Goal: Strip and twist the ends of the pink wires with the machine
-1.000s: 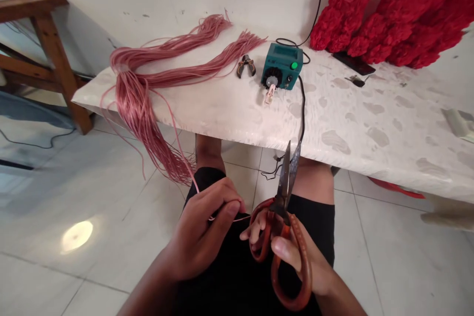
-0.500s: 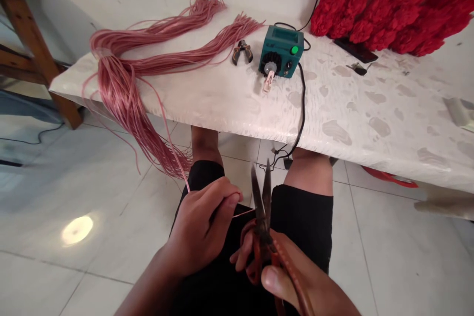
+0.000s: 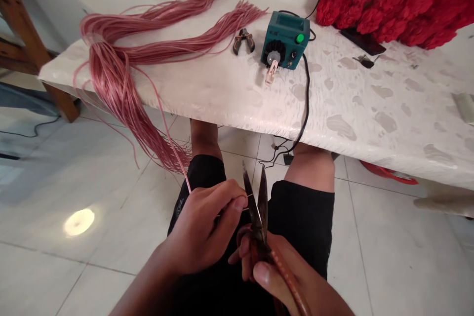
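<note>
open tile floor [image 3: 55,266] left, hanging pink cords [image 3: 148,143] and table edge [image 3: 222,118] ahead

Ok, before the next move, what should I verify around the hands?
1. Left hand pinching the pink strand: ok, held between thumb and fingers.
2. Scissors held in the right hand: ok, fingers around the handles.
3. Blades open: ok, tips apart and pointing up.
4. Strand seated between the blades: cannot tell, too thin at this view.
5. Pink cord bundle away from the blades: ok, hanging over the table edge, apart from them.
6. Black cable from the teal box away from the hands: ok, it drops past the table edge beyond them.
</note>
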Action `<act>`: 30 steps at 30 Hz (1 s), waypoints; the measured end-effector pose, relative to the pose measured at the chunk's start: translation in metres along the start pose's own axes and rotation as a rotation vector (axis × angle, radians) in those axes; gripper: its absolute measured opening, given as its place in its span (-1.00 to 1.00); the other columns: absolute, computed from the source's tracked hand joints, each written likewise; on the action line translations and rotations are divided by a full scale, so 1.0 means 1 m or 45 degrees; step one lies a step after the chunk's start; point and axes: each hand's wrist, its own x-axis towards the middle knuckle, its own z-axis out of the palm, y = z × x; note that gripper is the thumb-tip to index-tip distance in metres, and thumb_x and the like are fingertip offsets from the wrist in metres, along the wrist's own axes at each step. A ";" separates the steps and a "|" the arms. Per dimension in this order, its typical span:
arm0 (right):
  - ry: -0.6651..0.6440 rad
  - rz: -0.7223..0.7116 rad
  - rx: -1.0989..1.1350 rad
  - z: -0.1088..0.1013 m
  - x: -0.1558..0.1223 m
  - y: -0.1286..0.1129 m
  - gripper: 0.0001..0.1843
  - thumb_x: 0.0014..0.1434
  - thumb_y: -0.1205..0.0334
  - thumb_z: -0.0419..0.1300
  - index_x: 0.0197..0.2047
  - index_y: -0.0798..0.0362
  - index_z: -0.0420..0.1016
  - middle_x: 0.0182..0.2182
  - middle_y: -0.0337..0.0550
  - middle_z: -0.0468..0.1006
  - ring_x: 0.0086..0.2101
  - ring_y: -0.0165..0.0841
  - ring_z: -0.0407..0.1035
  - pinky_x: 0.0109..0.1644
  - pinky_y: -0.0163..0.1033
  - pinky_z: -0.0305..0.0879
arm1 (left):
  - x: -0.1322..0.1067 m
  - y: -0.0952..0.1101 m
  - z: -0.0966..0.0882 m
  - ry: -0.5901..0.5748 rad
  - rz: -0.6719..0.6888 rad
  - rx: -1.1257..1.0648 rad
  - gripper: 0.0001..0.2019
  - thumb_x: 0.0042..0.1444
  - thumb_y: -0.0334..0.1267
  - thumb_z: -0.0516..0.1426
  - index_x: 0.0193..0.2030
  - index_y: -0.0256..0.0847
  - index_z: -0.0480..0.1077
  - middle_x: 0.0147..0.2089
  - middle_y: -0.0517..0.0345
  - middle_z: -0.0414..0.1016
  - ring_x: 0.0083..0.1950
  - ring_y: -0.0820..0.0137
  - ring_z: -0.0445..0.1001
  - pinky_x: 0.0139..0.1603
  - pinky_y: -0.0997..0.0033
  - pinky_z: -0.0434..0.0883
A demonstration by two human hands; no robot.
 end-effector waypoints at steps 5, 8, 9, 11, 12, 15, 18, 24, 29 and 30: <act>0.038 -0.069 -0.124 0.006 -0.001 -0.012 -0.78 0.32 0.05 0.14 -0.03 -0.10 0.47 -0.12 -0.21 0.57 -0.07 -0.22 0.46 0.09 -0.14 0.29 | -0.001 0.001 0.001 0.001 0.006 -0.010 -0.82 0.31 -0.49 -0.01 -0.30 -0.18 0.26 -0.43 0.31 0.35 -0.47 0.58 0.31 -0.42 0.56 0.28; 0.095 -0.105 -0.206 0.009 0.001 -0.013 -0.84 0.31 0.13 0.14 -0.07 -0.09 0.45 -0.18 -0.23 0.58 -0.16 -0.27 0.48 -0.06 -0.22 0.33 | -0.001 0.002 0.002 -0.005 0.022 -0.019 -0.83 0.30 -0.49 0.00 -0.30 -0.18 0.27 -0.42 0.32 0.34 -0.47 0.59 0.30 -0.41 0.57 0.28; 0.112 -0.116 -0.233 0.009 0.002 -0.012 -0.86 0.31 0.14 0.14 -0.08 -0.08 0.44 -0.21 -0.24 0.58 -0.20 -0.29 0.47 -0.11 -0.24 0.33 | -0.001 0.002 0.003 -0.007 0.034 -0.020 -0.83 0.30 -0.50 0.00 -0.29 -0.19 0.28 -0.42 0.32 0.34 -0.47 0.59 0.29 -0.41 0.58 0.27; 0.154 -0.162 -0.281 0.011 0.002 -0.011 -0.91 0.30 0.17 0.16 -0.13 -0.07 0.42 -0.26 -0.24 0.56 -0.27 -0.32 0.45 -0.18 -0.26 0.33 | -0.001 0.003 0.003 -0.007 0.049 -0.014 -0.83 0.30 -0.50 0.01 -0.29 -0.19 0.29 -0.42 0.32 0.33 -0.46 0.60 0.29 -0.41 0.58 0.27; 0.177 -0.187 -0.302 0.012 0.002 -0.010 -0.92 0.29 0.17 0.16 -0.15 -0.06 0.42 -0.28 -0.24 0.56 -0.29 -0.32 0.44 -0.20 -0.27 0.33 | -0.001 0.003 0.003 -0.008 0.046 -0.008 -0.83 0.30 -0.51 0.01 -0.28 -0.19 0.30 -0.42 0.32 0.33 -0.45 0.60 0.29 -0.40 0.58 0.27; 0.217 -0.223 -0.342 0.012 0.002 -0.010 -0.92 0.31 0.14 0.16 -0.16 -0.07 0.42 -0.31 -0.25 0.56 -0.33 -0.33 0.45 -0.26 -0.29 0.33 | -0.001 0.002 0.004 -0.021 0.043 0.003 -0.83 0.30 -0.51 0.01 -0.28 -0.20 0.29 -0.41 0.31 0.33 -0.44 0.60 0.28 -0.39 0.58 0.27; 0.193 -0.250 -0.387 0.009 0.003 -0.005 -0.88 0.35 0.09 0.11 -0.13 -0.09 0.42 -0.34 -0.25 0.57 -0.38 -0.35 0.46 -0.35 -0.32 0.32 | -0.001 0.001 0.005 -0.031 0.060 -0.005 -0.83 0.30 -0.51 0.01 -0.28 -0.21 0.29 -0.41 0.30 0.32 -0.44 0.59 0.26 -0.39 0.56 0.25; 0.210 -0.441 -0.527 0.002 0.018 0.010 -0.85 0.27 0.08 0.15 -0.30 -0.06 0.36 -0.47 -0.24 0.52 -0.54 -0.37 0.41 -0.52 -0.32 0.24 | 0.001 0.001 0.005 -0.039 0.069 0.020 -0.82 0.30 -0.53 0.00 -0.28 -0.21 0.28 -0.42 0.33 0.29 -0.45 0.60 0.23 -0.39 0.58 0.23; 0.228 -0.457 -0.539 0.005 0.023 0.005 -0.90 0.26 0.13 0.12 -0.21 -0.09 0.40 -0.43 -0.24 0.58 -0.51 -0.35 0.48 -0.52 -0.34 0.26 | 0.000 0.000 0.005 -0.048 0.054 0.029 -0.82 0.31 -0.52 0.00 -0.28 -0.20 0.27 -0.41 0.32 0.29 -0.43 0.59 0.24 -0.38 0.57 0.24; 0.224 -0.441 -0.547 0.005 0.023 0.004 -0.91 0.25 0.14 0.12 -0.21 -0.09 0.41 -0.44 -0.25 0.57 -0.52 -0.35 0.48 -0.52 -0.34 0.26 | -0.001 0.000 0.005 -0.051 0.056 0.025 -0.82 0.31 -0.52 0.00 -0.28 -0.20 0.27 -0.41 0.32 0.30 -0.43 0.60 0.24 -0.38 0.57 0.24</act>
